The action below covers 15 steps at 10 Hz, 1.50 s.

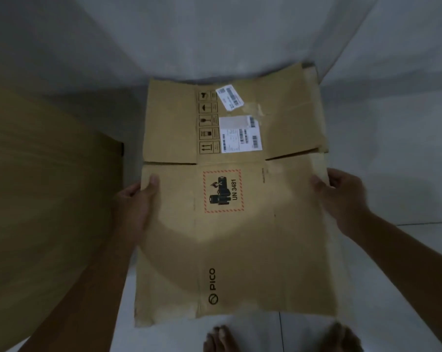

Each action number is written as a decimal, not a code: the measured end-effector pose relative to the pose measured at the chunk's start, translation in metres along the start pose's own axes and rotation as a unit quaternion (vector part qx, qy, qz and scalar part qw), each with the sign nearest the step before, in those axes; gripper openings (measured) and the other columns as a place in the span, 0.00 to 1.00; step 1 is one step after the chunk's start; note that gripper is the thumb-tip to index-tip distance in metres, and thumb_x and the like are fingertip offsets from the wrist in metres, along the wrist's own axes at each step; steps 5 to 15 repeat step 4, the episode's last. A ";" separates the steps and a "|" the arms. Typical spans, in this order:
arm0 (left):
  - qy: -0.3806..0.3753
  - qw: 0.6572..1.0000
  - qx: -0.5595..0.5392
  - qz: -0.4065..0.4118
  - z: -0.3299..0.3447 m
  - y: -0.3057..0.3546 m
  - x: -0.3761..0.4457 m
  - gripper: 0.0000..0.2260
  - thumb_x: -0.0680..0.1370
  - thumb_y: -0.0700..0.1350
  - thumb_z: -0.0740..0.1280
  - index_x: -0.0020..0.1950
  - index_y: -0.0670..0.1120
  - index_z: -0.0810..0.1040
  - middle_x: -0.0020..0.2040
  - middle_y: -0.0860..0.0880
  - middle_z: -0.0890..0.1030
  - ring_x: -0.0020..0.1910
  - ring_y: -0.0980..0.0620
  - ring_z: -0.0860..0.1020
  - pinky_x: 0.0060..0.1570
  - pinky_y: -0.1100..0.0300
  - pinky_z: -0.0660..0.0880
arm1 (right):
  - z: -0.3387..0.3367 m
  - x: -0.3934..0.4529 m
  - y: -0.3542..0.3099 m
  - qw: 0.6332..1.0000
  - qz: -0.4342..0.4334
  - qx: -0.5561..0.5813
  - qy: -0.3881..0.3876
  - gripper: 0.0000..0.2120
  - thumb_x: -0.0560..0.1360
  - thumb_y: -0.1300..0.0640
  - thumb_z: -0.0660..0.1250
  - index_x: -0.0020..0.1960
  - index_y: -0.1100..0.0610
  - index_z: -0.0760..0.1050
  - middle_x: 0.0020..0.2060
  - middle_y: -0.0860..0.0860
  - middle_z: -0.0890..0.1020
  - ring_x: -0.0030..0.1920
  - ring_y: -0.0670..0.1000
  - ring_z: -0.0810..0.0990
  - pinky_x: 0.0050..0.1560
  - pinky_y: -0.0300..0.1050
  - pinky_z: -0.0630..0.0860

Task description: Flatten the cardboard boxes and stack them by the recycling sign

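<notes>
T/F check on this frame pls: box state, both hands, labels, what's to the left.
1. The cardboard box is flattened. True.
2. Only the left hand holds it. False: the right hand also has a grip on the opposite edge, thumb on top.
3. A red-bordered battery mark reading UN 3481 is printed on the upper face. True.
4. The box carries no stickers. False: two white shipping labels sit on the far flap.
5. More brown cardboard lies to the person's left. True.
6. The person wears shoes. False: bare toes show at the bottom edge, on the tiled floor.
</notes>
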<state>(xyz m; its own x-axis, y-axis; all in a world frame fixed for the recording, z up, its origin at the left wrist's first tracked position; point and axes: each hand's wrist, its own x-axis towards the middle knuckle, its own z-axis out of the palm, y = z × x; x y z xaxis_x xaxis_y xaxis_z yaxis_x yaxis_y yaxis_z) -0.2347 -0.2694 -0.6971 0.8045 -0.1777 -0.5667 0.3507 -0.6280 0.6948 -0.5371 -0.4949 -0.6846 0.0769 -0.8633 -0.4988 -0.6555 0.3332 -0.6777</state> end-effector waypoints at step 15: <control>0.045 0.959 0.260 0.100 0.070 -0.032 0.011 0.29 0.75 0.62 0.70 0.67 0.43 0.77 0.60 0.43 0.80 0.58 0.45 0.79 0.57 0.55 0.74 | 0.024 0.027 0.020 0.970 -0.009 -0.208 0.123 0.18 0.79 0.53 0.64 0.64 0.63 0.75 0.59 0.62 0.77 0.58 0.64 0.76 0.57 0.54 0.73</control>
